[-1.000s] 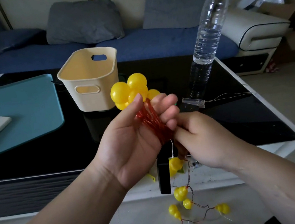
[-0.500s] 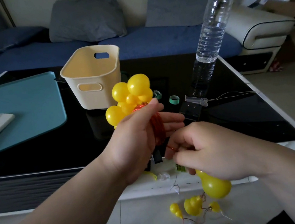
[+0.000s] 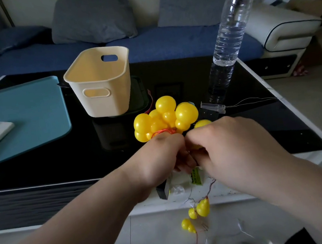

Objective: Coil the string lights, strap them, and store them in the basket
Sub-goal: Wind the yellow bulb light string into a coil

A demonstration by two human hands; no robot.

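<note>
At frame centre, the left hand [image 3: 160, 158] grips the coiled part of the string lights [image 3: 165, 117], with yellow gourd-shaped bulbs bunched above its fist and orange wire looped at the thumb. Touching it, the right hand [image 3: 234, 145] curls its fingers round the same strand, one bulb showing over the knuckles. Loose bulbs dangle at lower centre. Up and left of the bundle, the cream basket [image 3: 100, 84] stands on the black coffee table [image 3: 60, 164], and a water bottle [image 3: 230, 32] stands at upper right.
</note>
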